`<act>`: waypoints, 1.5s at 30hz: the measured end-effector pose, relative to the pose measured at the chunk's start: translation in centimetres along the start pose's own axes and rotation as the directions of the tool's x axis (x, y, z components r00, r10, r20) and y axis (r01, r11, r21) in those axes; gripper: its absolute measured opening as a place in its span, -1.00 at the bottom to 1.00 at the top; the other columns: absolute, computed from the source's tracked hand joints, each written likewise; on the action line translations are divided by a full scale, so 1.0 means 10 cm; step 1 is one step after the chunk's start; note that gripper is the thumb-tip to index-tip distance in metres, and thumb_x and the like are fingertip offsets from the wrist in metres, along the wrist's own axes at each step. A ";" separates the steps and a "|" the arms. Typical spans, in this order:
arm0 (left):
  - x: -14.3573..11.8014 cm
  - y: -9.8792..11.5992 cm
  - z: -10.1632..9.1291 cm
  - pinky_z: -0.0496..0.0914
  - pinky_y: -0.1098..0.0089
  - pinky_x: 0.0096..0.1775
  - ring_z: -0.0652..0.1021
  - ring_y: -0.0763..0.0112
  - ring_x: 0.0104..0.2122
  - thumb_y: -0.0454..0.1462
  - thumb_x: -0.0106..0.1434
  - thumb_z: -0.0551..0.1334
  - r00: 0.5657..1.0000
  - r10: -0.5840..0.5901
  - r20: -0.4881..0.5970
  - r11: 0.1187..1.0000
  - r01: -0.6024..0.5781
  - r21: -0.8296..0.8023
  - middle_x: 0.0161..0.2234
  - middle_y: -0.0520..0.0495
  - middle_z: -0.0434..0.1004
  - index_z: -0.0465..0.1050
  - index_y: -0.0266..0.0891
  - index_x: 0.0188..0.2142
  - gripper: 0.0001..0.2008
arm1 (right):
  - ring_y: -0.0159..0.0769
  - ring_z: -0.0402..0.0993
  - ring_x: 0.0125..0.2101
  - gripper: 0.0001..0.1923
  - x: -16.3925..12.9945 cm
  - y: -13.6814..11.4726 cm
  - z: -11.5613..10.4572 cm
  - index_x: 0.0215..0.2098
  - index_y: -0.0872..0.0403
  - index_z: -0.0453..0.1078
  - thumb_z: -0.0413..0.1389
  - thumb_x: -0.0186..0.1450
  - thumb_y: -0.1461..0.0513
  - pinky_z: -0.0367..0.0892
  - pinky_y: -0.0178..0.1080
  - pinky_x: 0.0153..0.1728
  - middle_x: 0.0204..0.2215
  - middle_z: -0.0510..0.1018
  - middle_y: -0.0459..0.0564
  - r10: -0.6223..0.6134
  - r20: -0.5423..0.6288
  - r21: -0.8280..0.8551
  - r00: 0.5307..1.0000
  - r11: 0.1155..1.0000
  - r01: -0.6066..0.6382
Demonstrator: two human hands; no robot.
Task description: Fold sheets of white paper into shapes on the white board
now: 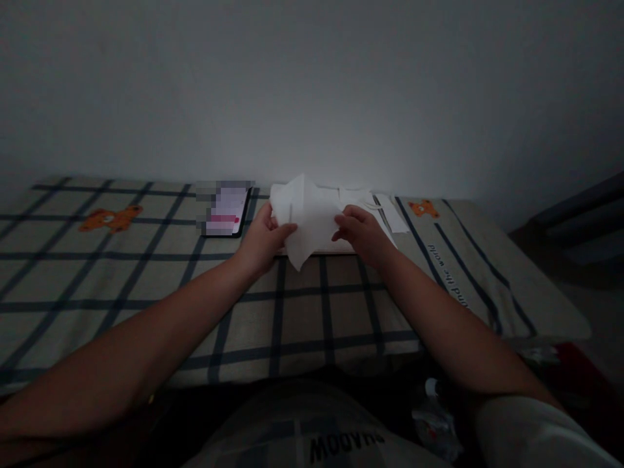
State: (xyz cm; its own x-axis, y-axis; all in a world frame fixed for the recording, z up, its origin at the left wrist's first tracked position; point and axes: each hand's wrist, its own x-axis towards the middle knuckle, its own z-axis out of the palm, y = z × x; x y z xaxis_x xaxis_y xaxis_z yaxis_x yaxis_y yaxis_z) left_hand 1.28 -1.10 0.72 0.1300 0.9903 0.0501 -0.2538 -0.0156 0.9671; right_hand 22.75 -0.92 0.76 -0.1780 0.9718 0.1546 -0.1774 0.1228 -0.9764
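Both hands hold one white sheet (pixel 312 218) just above the checked bed (pixel 146 286): left hand (pixel 263 240) pinches its left edge, right hand (pixel 363 234) grips the right. It looks partly folded, creases unfinished. More white pieces (pixel 385 208) lie behind, beside a phone (pixel 224 211).

The scene was dim and grey, with heavy vignetting toward the corners. The brightest patch fell on the wall (pixel 312 97) just above the white paper (pixel 312 218), which stood out pale. The foreground sank into near black. Wide-angle bending curved the cloth (pixel 121 279) edges, fine detail was soft and noisy, and the phone (pixel 224 211) screen was pixelated
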 end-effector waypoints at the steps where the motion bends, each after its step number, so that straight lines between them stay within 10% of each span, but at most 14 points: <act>1: 0.01 0.00 -0.01 0.54 0.31 -0.23 0.66 0.21 -0.21 -0.35 0.02 0.39 0.999 0.012 -0.035 1.000 -0.013 -0.005 -0.06 -0.14 0.67 0.36 -0.21 0.17 -0.32 | -0.45 0.30 -0.48 -0.62 0.01 0.00 -0.01 -0.54 0.01 0.23 0.35 0.13 0.08 0.44 -0.31 -0.41 -0.55 0.32 -0.20 0.002 -0.034 0.005 0.999 1.000 -0.002; 6: 0.07 -0.02 -0.06 0.55 0.27 -0.10 0.63 0.14 -0.03 -0.33 0.02 0.40 0.988 0.003 -0.155 0.999 -0.008 -0.033 0.12 -0.21 0.60 0.46 -0.24 0.07 -0.44 | -0.45 0.29 -0.56 -0.69 0.08 0.03 -0.07 -0.55 -0.01 0.17 0.26 0.08 0.15 0.36 -0.32 -0.51 -0.63 0.30 -0.22 0.047 -0.204 -0.036 0.978 0.998 -0.056; 16: 0.07 0.11 -0.12 0.59 0.30 -0.28 0.65 0.30 -0.34 -0.14 0.16 0.41 0.983 -0.166 -0.081 0.986 0.168 0.019 -0.25 -0.14 0.68 0.53 -0.25 -0.25 -0.75 | -0.40 0.41 -0.56 -0.68 0.16 0.05 -0.21 -0.31 -0.03 0.27 0.27 0.11 0.05 0.36 -0.28 -0.48 -0.60 0.43 -0.25 -0.028 -0.420 -0.152 0.907 0.988 -0.040; 29: 0.11 0.19 -0.19 0.44 0.48 -0.44 0.59 0.43 -0.44 -0.33 0.05 0.42 0.972 -0.230 0.056 0.968 0.222 0.115 -0.28 -0.08 0.70 0.64 -0.19 -0.20 -0.73 | -0.41 0.32 -0.56 -0.80 0.13 0.00 -0.22 -0.32 -0.03 0.38 0.24 0.23 0.05 0.27 -0.24 -0.47 -0.62 0.37 -0.23 -0.194 -0.175 -0.355 0.965 0.927 0.122; 37: 0.09 0.15 -0.17 0.34 0.45 -0.50 0.53 0.43 -0.50 -0.19 0.04 0.46 0.993 -0.112 -0.043 0.979 0.118 0.167 -0.37 -0.04 0.66 0.62 -0.17 -0.24 -0.74 | -0.37 0.38 -0.52 -0.38 0.14 0.02 -0.19 0.00 -0.07 0.33 0.38 0.04 0.00 0.34 -0.26 -0.48 -0.54 0.45 -0.27 -0.025 -0.101 -0.211 0.995 0.978 0.003; 45: 0.12 0.17 -0.20 0.33 0.45 -0.52 0.45 0.47 -0.56 -0.18 0.06 0.45 0.999 -0.041 -0.024 0.961 0.046 0.274 -0.49 0.02 0.59 0.65 -0.17 -0.21 -0.72 | -0.31 0.40 -0.50 -0.62 0.14 0.13 -0.29 -0.49 0.02 0.43 0.33 0.13 -0.09 0.33 -0.21 -0.45 -0.56 0.49 -0.13 0.009 -0.067 -0.418 0.998 0.908 -0.036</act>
State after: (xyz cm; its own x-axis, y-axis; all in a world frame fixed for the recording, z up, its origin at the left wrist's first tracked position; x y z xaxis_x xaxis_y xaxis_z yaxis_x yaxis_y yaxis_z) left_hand -0.94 0.32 1.89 0.1173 0.9931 0.0044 0.0246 -0.0073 0.9997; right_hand 25.12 1.16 -0.71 -0.1146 0.9842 0.1352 0.2498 0.1602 -0.9550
